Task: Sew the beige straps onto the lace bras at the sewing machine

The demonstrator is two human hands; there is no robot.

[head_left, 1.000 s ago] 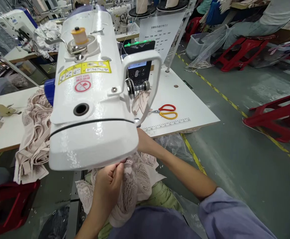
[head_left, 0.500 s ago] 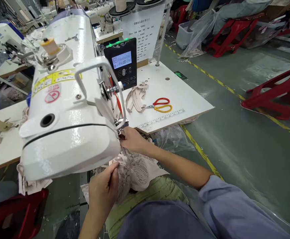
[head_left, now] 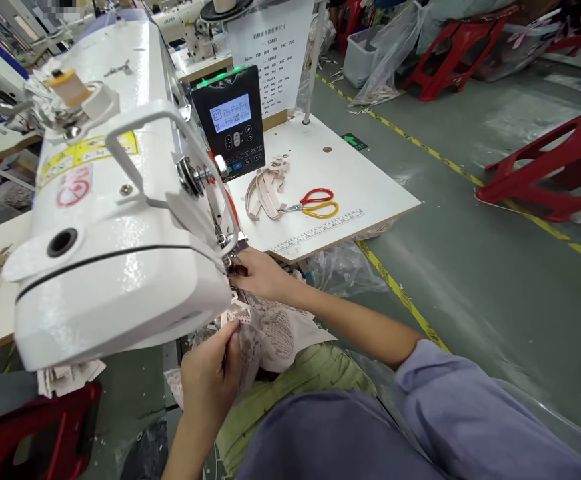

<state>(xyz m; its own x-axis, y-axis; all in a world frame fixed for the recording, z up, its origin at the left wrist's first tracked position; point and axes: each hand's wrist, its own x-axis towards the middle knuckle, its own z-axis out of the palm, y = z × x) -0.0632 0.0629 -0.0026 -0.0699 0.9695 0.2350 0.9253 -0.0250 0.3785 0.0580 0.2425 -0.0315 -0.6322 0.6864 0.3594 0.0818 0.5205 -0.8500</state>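
Observation:
A white sewing machine (head_left: 115,220) fills the left of the view and hides its needle area. My left hand (head_left: 210,377) is closed, pinching the edge of a pale pink lace garment (head_left: 270,337) that drapes over my lap. My right hand (head_left: 258,273) reaches under the machine head at the table's front edge, fingers curled and resting on the same lace beside the presser foot. Its fingertips are partly hidden by the machine.
Red-and-yellow scissors (head_left: 315,202) and a bundle of beige straps (head_left: 265,190) lie on the white table (head_left: 350,180). A black control panel (head_left: 230,127) stands behind them. A clear plastic bag (head_left: 345,270) hangs below the table edge. Red stools (head_left: 550,173) stand on the floor at right.
The view has swung left and down, so the machine head now sits further left. My right hand has come into sight at the presser foot. My left hand keeps its pinch on the lace.

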